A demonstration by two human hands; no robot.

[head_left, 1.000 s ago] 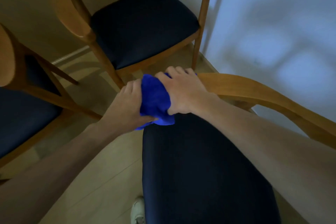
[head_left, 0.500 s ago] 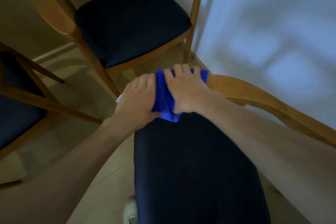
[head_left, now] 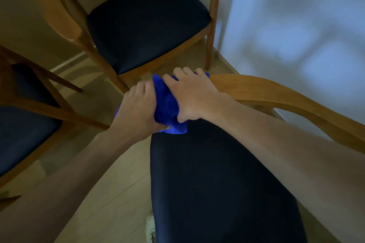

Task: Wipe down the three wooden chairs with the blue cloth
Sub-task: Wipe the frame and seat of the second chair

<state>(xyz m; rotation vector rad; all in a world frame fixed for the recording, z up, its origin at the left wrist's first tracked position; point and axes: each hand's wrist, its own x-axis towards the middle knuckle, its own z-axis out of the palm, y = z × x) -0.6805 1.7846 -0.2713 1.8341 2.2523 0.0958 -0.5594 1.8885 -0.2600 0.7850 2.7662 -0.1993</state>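
The blue cloth is bunched between both hands at the far end of the nearest wooden chair, where its curved wooden rail meets the dark seat. My left hand grips the cloth's left side with curled fingers. My right hand lies over the cloth's right side, thumb tucked under it, fingers bent over the rail end. A second chair with a dark seat stands just beyond. A third chair is at the left, partly cut off.
A pale wall runs along the right behind the nearest chair. Wooden floor shows between the chairs. A light shoe peeks out beside the near seat's lower edge.
Both hands keep hold of the cloth on the rail end; my right hand shifted slightly over it and the cloth bunched differently. The view moved a little.
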